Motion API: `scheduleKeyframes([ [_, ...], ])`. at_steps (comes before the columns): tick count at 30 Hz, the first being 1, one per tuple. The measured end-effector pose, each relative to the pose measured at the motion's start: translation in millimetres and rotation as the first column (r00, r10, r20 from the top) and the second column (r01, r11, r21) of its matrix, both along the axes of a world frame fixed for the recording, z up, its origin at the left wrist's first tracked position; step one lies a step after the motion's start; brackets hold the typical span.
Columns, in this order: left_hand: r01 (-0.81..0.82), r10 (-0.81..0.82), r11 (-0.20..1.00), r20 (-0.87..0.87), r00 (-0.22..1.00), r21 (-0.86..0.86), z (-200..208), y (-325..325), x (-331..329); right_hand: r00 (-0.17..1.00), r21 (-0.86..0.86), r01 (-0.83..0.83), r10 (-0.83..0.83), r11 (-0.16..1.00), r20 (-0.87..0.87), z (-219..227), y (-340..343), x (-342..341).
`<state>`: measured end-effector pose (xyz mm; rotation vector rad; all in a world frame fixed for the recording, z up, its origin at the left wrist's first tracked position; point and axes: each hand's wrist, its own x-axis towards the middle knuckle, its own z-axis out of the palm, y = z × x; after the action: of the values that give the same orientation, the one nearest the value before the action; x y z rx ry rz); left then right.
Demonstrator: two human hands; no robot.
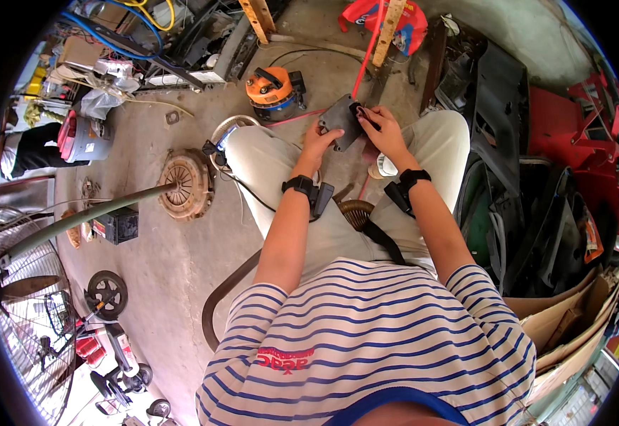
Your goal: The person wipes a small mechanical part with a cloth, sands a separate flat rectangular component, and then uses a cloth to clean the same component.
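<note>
Above the knees, left hand (319,142) and right hand (382,131) grip a dark grey part (341,121); red bag (366,15) beyond.

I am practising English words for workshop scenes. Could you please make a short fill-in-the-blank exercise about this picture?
1. Both hands hold a dark grey ____ part above the knees.
2. The person's shirt has blue and white ____.
3. The round clutch plate lies on the concrete ____.
4. Each wrist wears a ____ strap.

Missing words: plastic; stripes; floor; black

grey part (343,121) half hidden by hands, fingertips unseen
</note>
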<state>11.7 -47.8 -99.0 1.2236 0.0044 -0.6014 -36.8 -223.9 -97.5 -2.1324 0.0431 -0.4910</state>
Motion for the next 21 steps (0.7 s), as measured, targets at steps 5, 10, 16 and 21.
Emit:
scheduleKeyframes([
  [5, 0.058, -0.065, 0.991, 0.052, 0.997, 0.118, 5, 0, -3, 0.995, 0.121, -0.003, 0.015, 0.993, -0.096, -1, 1, -1],
  [10, 0.033, -0.049, 0.988, 0.1, 0.994, 0.153, -1, -2, -4, 0.998, 0.045, 0.028, -0.025, 0.999, -0.059, -6, 0, -3],
  [16, -0.044, 0.033, 0.995, 0.12, 0.992, 0.094, -19, -1, 6, 0.984, 0.064, 0.054, -0.042, 0.996, -0.176, -10, -1, 0],
  [21, -0.16, 0.174, 0.98, 0.13, 0.976, -0.116, -8, -4, 5, 0.909, 0.635, 0.174, 0.124, 0.753, -0.397, -7, 0, 1],
])
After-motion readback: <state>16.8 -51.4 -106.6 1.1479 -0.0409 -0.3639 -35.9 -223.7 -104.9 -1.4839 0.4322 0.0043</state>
